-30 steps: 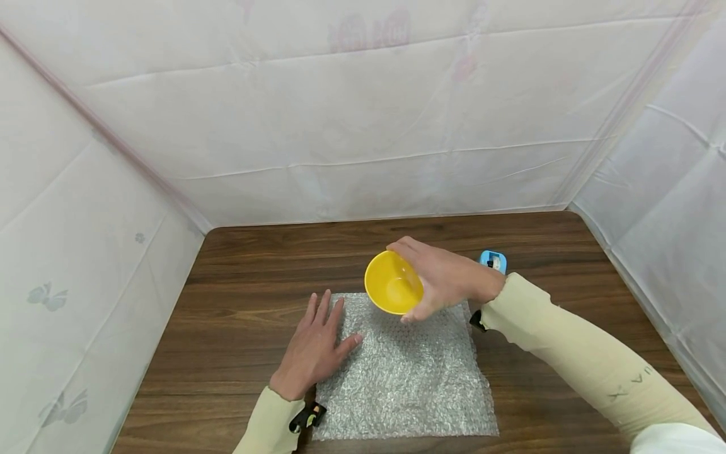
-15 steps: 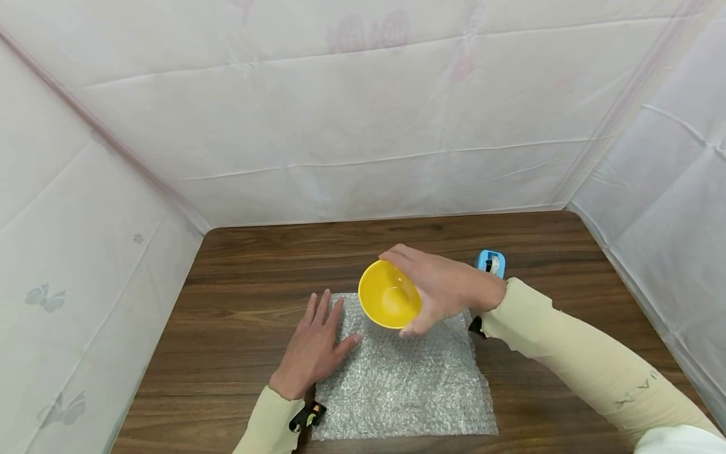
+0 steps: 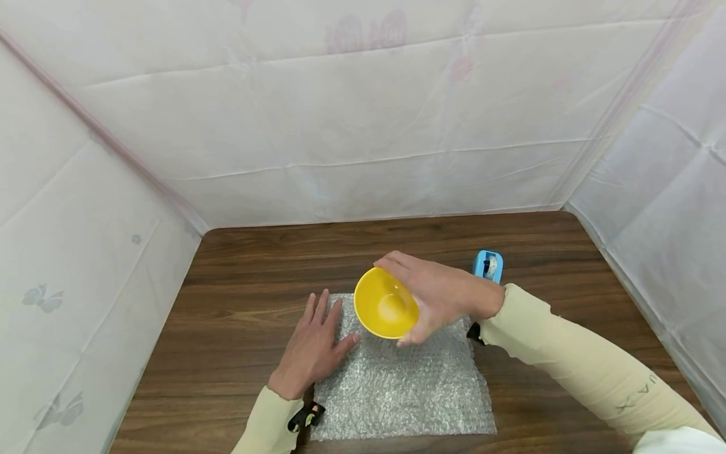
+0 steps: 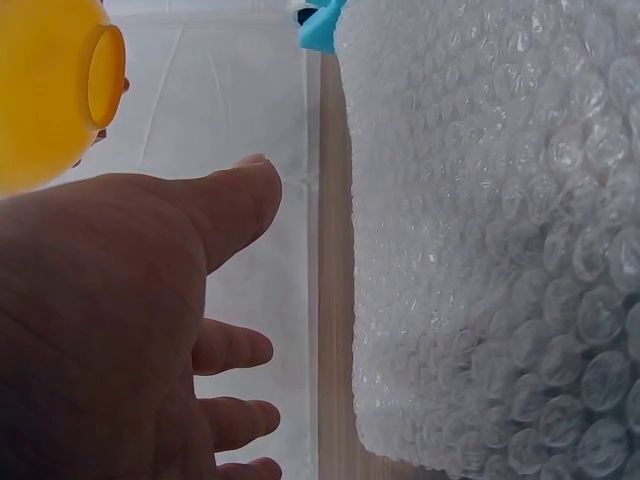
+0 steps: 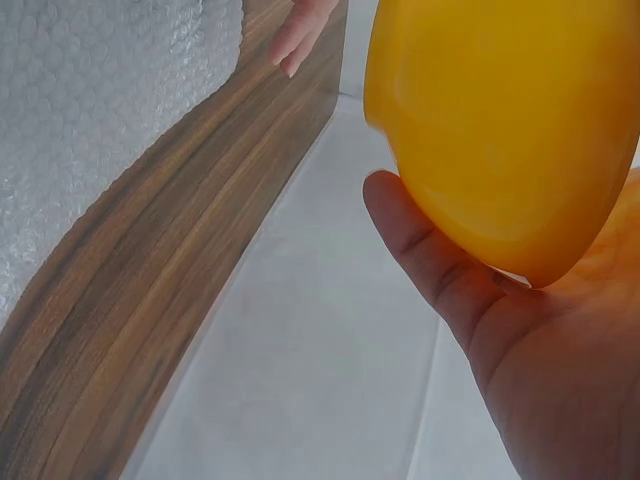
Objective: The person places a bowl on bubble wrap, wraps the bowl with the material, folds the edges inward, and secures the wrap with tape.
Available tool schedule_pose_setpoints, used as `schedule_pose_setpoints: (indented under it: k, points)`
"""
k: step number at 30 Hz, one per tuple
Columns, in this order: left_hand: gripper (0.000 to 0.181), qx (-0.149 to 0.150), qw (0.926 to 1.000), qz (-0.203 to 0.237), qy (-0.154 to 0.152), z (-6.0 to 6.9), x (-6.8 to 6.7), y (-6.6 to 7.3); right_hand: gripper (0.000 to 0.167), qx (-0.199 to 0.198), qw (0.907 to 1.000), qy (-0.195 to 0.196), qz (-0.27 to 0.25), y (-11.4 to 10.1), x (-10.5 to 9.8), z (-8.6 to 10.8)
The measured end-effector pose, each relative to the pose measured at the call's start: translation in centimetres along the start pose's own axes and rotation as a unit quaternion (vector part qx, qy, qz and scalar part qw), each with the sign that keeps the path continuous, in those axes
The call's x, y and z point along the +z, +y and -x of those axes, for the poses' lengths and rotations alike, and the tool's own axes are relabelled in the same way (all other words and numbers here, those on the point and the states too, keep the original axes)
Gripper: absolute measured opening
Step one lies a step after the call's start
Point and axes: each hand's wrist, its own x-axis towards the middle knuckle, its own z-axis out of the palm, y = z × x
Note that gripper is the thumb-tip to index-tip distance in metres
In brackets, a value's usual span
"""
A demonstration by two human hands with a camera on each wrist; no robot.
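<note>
My right hand [image 3: 439, 293] holds a yellow bowl [image 3: 386, 304] by its right side, fingers at the far rim and thumb at the near rim. Tilted, the bowl shows its inside in the head view; its outer wall and foot appear in the left wrist view. Below it a sheet of bubble wrap [image 3: 414, 397] lies flat on the table. At the sheet's left edge is my left hand [image 3: 311, 353], palm down, fingers straight and spread. A gap shows between this hand [image 4: 110, 300] and the bubble wrap [image 4: 490, 240] in the left wrist view.
A blue tape dispenser [image 3: 488, 266] stands on the dark wooden table [image 3: 244, 271], behind my right wrist. White sheeting [image 3: 363, 126] walls in the table at the back and both sides.
The right hand has brought the yellow bowl nearer to me and slightly left, further over the bubble wrap. My left hand has stayed almost in place.
</note>
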Motion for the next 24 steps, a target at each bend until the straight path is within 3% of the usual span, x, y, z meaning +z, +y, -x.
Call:
schedule_pose_setpoints:
  k: [24]
  points:
    - [0.076, -0.008, 0.9999, 0.003, -0.012, -0.2, 0.3, -0.1, 0.117, 0.012, 0.9999, -0.008, 0.004, 0.9, 2.6, 0.6]
